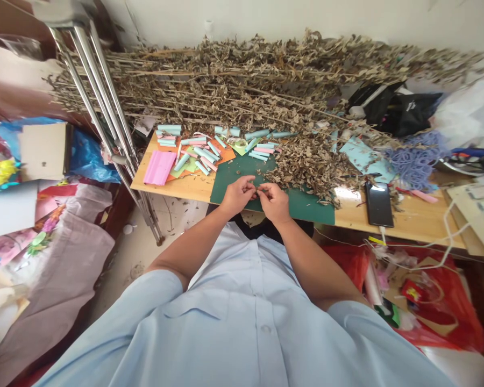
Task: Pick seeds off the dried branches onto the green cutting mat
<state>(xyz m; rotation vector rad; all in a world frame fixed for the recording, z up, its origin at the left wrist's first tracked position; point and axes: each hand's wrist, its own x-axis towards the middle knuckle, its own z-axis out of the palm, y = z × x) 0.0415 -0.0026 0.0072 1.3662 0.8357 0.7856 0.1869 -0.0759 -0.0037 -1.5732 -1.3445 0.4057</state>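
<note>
Seated at a cluttered wooden bench (185, 188), a person brings the left hand (237, 194) and right hand (274, 201) together over a dark green cutting mat (234, 172), each grip pressed shut on a small pale piece (257, 188) held between the fingertips; it is too small to identify. Beyond the hands, a scatter of rolled paper tubes (204, 153) in pale blue and pink lies among coloured sheets, which suggests a good share of the rolling is already done, while a flat pink sheet (159, 167) sits unrolled at the bench's left end. A long heap of dried leafy branches (246, 80) covers the back of the bench and spills onto the mat. A black phone (378, 203) lies to the right, metal crutches (100, 97) lean at left, and red plastic bags (439, 306) crowd the floor.
</note>
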